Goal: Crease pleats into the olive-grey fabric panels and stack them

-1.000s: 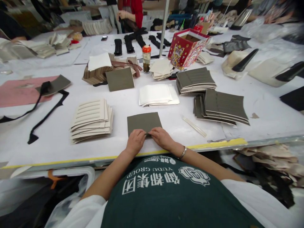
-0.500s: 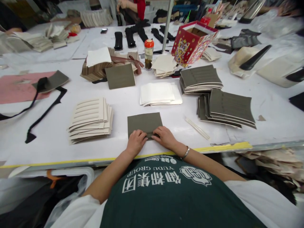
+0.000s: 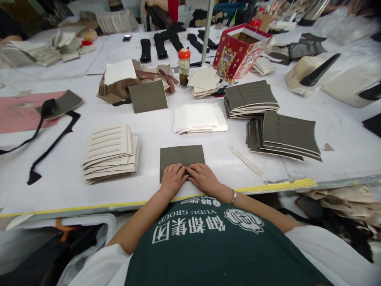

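A flat grey-green leather-like panel (image 3: 181, 155) lies on the white table right in front of me. My left hand (image 3: 173, 177) grips its near part, fingers curled over the surface. Beside it, my right hand (image 3: 203, 177) does the same, with the two hands' fingertips meeting near the middle. The hands cover the near edge of the panel. To the left stands a stack of cream panels (image 3: 108, 153) with ridged stripes. A stack of white sheets (image 3: 196, 118) lies just beyond the panel.
Grey-green panels (image 3: 290, 133) are piled at the right, near thin white strips (image 3: 247, 161). Behind are a red-lidded jar (image 3: 184, 65), a red box (image 3: 235, 51) and a metal pole (image 3: 207, 29). Black straps (image 3: 52, 143) lie left. Yellow tape (image 3: 274, 186) lines the table edge. Another person's arm shows at the back.
Both hands have moved closer together, and their fingertips now meet over the near part of the panel. The whole view has shifted slightly; the stacks stay where they were.
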A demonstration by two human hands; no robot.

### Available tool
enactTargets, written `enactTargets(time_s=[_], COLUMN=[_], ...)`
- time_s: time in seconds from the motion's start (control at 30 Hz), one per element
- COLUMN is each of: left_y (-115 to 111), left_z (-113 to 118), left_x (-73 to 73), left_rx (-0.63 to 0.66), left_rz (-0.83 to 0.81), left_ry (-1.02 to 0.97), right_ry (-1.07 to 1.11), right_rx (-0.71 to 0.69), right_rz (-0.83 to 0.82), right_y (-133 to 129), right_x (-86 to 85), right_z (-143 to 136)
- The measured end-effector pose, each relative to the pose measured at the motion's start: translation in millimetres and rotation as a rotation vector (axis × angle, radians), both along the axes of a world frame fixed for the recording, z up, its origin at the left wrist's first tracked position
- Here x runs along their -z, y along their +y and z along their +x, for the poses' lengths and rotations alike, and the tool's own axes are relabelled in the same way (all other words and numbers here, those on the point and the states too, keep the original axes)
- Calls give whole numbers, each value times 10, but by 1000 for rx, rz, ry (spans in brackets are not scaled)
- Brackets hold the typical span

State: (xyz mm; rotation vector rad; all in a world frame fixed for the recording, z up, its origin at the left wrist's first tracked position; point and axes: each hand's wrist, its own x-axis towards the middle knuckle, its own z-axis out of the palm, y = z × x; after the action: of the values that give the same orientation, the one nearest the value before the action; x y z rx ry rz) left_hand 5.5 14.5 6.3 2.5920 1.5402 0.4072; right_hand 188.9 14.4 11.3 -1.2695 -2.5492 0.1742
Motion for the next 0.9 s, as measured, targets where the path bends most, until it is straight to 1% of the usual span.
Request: enactTargets(time_s=[0.1,0.2,0.27,0.3,0.33,0.4,0.47,0.5,0.57,0.7,0.77,0.83,0.9], left_y=[13,61,116,144,169,206,227,235,257,329,362,384,397], left_z=[-80,-224,-240,-211,-159,-17,109,142,126,-122,-205,-186,-82], left_x=[11,-58,-104,-114,-114,-86,-46,-32,-25,-79,-100,-93,-59], left_rx=[-49,-145,-222,-242,-234,-151,-69,-61,-102,-217,-264,-241,-130], left_rz=[-2,-21,-23,-10,11,54,63,53,28,-13,-15,12,46], left_ry=[16,63,106,117,115,84,52,49,61,93,101,75,19], right_ry=[-4,-33,-58,-60,-51,-9,31,37,15,-75,-92,-69,-17], right_rx=[58,151,201,212,207,166,122,117,142,246,284,269,188], right_rz=[-18,-42,-56,-55,-50,-28,-17,-17,-15,8,3,7,28], right_y=[16,68,125,155,185,232,264,276,299,359,386,405,419], right_x=[16,-44,-81,-88,-85,-54,-11,5,14,-47,-71,-68,-38], right_z=[81,170,162,134,92,-7,-84,-100,-79,79,122,100,25])
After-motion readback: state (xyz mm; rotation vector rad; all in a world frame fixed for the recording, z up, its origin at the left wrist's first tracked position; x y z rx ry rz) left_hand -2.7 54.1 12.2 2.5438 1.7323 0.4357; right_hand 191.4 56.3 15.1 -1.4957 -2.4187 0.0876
